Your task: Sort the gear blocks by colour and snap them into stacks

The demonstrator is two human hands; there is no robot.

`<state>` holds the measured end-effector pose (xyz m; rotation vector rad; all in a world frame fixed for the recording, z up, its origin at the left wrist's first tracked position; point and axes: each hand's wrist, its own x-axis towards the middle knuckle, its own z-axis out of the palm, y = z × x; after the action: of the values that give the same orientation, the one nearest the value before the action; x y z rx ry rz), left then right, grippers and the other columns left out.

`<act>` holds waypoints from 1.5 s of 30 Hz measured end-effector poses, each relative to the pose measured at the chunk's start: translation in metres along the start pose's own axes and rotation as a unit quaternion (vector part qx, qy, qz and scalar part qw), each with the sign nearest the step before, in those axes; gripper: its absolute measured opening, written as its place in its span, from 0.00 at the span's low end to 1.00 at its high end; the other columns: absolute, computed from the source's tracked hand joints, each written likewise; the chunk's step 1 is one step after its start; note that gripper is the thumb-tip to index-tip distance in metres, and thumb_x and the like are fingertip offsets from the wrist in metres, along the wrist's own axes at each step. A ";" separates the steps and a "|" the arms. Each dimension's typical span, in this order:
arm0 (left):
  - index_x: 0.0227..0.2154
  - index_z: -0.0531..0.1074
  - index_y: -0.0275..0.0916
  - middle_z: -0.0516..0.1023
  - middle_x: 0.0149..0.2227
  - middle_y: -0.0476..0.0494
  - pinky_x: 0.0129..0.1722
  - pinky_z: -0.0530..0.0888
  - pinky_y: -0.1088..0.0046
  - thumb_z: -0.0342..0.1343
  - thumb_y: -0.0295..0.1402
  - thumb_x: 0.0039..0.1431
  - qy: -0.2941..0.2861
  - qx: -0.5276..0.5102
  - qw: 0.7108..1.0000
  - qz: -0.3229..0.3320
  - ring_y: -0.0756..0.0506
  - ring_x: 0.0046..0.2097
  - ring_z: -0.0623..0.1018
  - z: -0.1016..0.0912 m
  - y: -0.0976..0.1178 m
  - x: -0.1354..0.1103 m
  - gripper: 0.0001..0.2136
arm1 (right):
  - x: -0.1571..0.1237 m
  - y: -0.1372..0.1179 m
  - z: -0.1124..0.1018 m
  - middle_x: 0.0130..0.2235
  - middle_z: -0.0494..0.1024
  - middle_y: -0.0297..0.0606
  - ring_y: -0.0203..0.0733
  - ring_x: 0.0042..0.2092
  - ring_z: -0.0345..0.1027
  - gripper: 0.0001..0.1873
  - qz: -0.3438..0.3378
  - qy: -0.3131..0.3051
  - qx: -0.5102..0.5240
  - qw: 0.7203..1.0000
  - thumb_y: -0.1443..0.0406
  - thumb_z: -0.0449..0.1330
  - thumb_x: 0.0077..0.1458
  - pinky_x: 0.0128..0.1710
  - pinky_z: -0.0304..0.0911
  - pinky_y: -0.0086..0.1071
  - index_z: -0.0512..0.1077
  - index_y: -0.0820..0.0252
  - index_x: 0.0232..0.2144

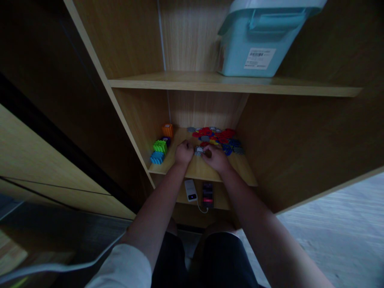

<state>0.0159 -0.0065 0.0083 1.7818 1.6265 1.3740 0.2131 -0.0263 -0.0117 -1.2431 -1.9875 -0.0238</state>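
Between my two hands, just above or on the middle shelf, is a small grey foam-like puzzle piece [198, 151] with notched edges. My left hand [184, 152] is closed at its left side, though its fingertips are mostly hidden. From the right, my right hand [216, 157] pinches at the piece with thumb and fingers. Behind the hands lies a loose pile of flat notched pieces [225, 136] in red, blue, grey and yellow. On the left stand notched cubes: an orange cube [167, 130], a green cube [160, 147] and a light blue cube [157, 157], with a dark purple one [166, 141] partly hidden.
A teal lidded bin [249, 44] stands on the upper shelf [186, 80]. On the ledge below lie a white power bank [191, 189] and a phone [207, 195], joined by a cable. Side walls [294, 140] enclose the shelf.
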 end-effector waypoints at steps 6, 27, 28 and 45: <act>0.27 0.72 0.43 0.79 0.27 0.41 0.39 0.70 0.66 0.53 0.32 0.68 0.000 0.014 1.000 -0.001 0.40 0.34 0.80 0.000 0.001 0.000 0.12 | 0.001 -0.002 -0.001 0.43 0.85 0.40 0.54 0.48 0.77 0.07 0.007 -0.003 0.007 1.000 0.61 0.68 0.59 0.51 0.72 0.46 0.77 0.51 0.41; 0.36 0.79 0.39 0.86 0.39 0.36 0.41 0.71 0.68 0.49 0.32 0.72 -0.017 0.085 0.996 -0.024 0.40 0.42 0.84 -0.003 0.006 0.000 0.13 | 0.003 -0.003 -0.003 0.45 0.83 0.40 0.53 0.50 0.74 0.04 0.000 0.003 0.021 1.000 0.62 0.65 0.63 0.55 0.67 0.45 0.76 0.52 0.41; 0.36 0.78 0.39 0.86 0.39 0.36 0.41 0.71 0.68 0.50 0.32 0.72 -0.014 0.084 0.996 -0.025 0.40 0.42 0.84 -0.003 0.006 0.001 0.13 | 0.003 -0.004 -0.004 0.45 0.83 0.40 0.53 0.51 0.74 0.04 0.000 0.006 0.021 1.000 0.62 0.64 0.64 0.56 0.67 0.45 0.76 0.52 0.41; 0.34 0.77 0.40 0.84 0.37 0.40 0.41 0.71 0.70 0.49 0.32 0.72 -0.033 0.061 0.997 -0.035 0.43 0.40 0.82 -0.001 0.007 0.006 0.13 | 0.020 -0.003 -0.014 0.53 0.81 0.49 0.56 0.54 0.70 0.19 0.121 0.013 -0.163 0.979 0.60 0.49 0.72 0.55 0.64 0.44 0.78 0.59 0.50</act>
<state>0.0178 -0.0035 0.0165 1.7992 1.7548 1.1950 0.2149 -0.0178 0.0111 -1.6781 -1.8455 -0.2527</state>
